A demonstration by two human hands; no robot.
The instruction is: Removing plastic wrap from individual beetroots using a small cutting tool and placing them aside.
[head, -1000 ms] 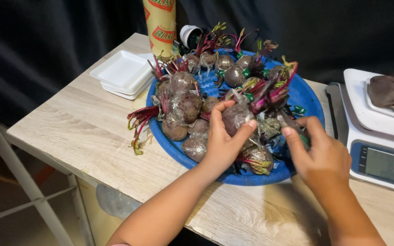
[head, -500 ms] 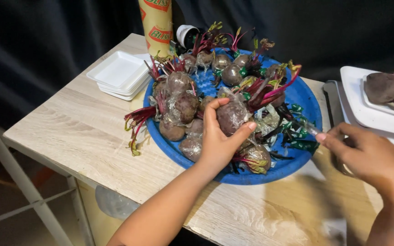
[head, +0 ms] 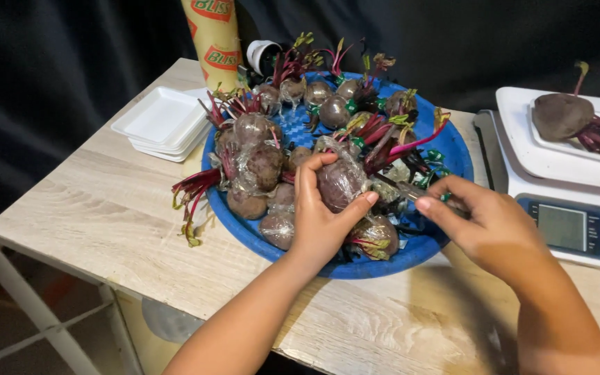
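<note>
My left hand (head: 321, 226) grips a film-wrapped beetroot (head: 338, 184) and holds it just above the near side of a round blue tray (head: 383, 267). The tray is heaped with several more wrapped beetroots (head: 262, 163), their red stalks and green leaf ends sticking out. My right hand (head: 487, 222) is right of the held beetroot, over the tray's right rim. Its thumb and fingers pinch a thin dark object (head: 411, 193) that points at the beetroot; I cannot tell what it is.
A white digital scale (head: 571, 226) stands at the right with a white tray (head: 536, 156) holding unwrapped beetroots (head: 560, 114). Stacked white foam trays (head: 161, 121) lie left of the blue tray. A roll of film (head: 213, 35) and a white cup (head: 262, 52) stand behind. The wooden table (head: 92, 215) ends at the left and near edges.
My right hand went from the tray out towards the scale and has come back left to the held beetroot, now pinching a thin object. My left hand has kept hold of the beetroot.
</note>
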